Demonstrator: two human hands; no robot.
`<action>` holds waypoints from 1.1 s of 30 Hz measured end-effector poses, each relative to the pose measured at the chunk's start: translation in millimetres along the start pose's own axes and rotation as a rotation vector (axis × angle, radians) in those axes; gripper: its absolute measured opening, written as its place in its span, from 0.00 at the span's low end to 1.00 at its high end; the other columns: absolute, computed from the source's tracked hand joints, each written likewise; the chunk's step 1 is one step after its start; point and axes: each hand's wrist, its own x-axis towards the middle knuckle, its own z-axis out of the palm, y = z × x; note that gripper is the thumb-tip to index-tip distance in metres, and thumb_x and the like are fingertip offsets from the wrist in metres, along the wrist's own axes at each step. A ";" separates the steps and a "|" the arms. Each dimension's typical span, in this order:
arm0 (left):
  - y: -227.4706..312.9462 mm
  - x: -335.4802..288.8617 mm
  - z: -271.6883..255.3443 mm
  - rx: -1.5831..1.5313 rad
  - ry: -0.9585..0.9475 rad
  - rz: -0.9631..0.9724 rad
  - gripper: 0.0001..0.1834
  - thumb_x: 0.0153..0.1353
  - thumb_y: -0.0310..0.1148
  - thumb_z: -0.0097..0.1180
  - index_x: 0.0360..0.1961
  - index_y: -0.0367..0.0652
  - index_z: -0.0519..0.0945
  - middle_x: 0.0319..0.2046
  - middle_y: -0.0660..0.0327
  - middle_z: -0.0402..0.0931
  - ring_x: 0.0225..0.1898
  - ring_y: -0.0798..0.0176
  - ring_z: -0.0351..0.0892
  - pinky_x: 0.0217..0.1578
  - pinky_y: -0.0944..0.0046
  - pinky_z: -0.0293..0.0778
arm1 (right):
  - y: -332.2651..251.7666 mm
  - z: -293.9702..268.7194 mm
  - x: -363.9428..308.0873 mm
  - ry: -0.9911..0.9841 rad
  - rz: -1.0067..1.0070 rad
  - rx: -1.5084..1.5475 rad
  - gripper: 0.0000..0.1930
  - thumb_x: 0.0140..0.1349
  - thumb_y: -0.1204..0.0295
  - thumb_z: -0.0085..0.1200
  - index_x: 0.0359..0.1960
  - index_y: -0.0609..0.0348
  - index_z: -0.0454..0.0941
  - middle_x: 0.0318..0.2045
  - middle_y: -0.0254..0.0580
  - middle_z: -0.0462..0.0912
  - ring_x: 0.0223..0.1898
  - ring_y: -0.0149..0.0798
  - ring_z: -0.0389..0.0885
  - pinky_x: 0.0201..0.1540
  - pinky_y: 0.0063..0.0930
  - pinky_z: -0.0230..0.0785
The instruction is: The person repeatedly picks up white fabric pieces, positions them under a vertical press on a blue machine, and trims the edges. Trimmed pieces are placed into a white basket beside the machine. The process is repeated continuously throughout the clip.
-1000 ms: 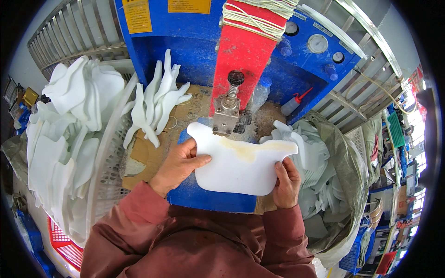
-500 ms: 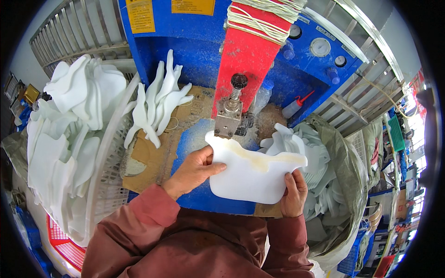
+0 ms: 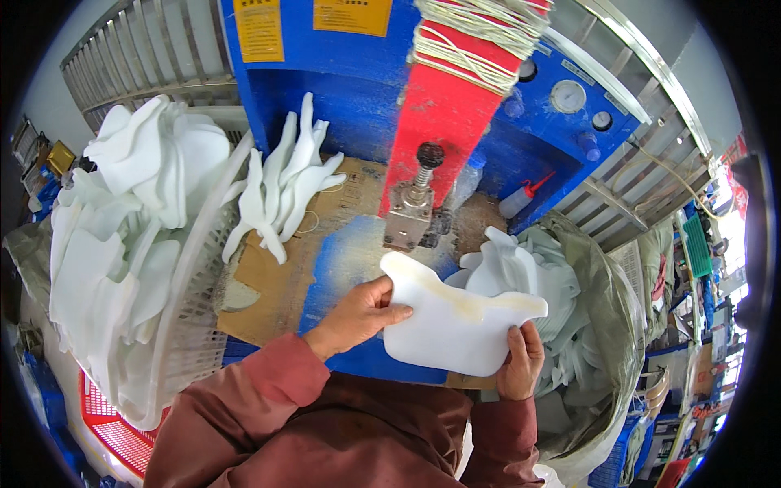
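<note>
A white curved foam piece with a yellowish band along its notched upper edge is held between both my hands. My left hand pinches its left side, thumb on top. At its right edge my right hand grips with thumb and fingers. Just beyond the piece's upper left corner stands the metal head of a machine, under a red arm; the piece looks apart from it. Beneath lies a blue worktop dusted with pale powder.
At the left a white plastic basket is heaped with white foam pieces. Several narrow wavy strips lie on cardboard at the back left. To the right, a lined sack holds more pieces. A red-tipped bottle stands behind.
Both hands have drawn the foam piece slightly toward me and to the right, away from the machine head. The grip is the same. The whole view has shifted a little.
</note>
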 end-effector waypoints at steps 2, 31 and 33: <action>-3.3 -3.9 -3.4 0.008 -0.036 0.014 0.10 0.70 0.31 0.65 0.47 0.40 0.78 0.38 0.67 0.80 0.38 0.76 0.75 0.37 0.70 0.73 | 2.9 -2.3 -3.9 -0.005 0.003 0.009 0.16 0.73 0.77 0.57 0.59 0.69 0.80 0.51 0.41 0.86 0.50 0.30 0.83 0.56 0.26 0.74; 8.2 -42.4 -49.5 -0.060 0.016 -0.044 0.19 0.72 0.29 0.61 0.62 0.38 0.76 0.54 0.59 0.83 0.54 0.68 0.81 0.51 0.65 0.79 | 24.5 33.3 -2.0 -0.149 0.091 -0.005 0.16 0.74 0.75 0.53 0.59 0.71 0.79 0.51 0.38 0.85 0.48 0.29 0.81 0.53 0.24 0.72; -0.1 -51.2 -60.3 -0.160 -0.018 -0.072 0.22 0.73 0.30 0.60 0.65 0.39 0.74 0.55 0.58 0.82 0.54 0.66 0.82 0.51 0.63 0.80 | 36.3 24.6 -12.1 -0.141 0.129 -0.022 0.15 0.75 0.75 0.52 0.58 0.70 0.79 0.49 0.36 0.85 0.46 0.29 0.81 0.52 0.26 0.73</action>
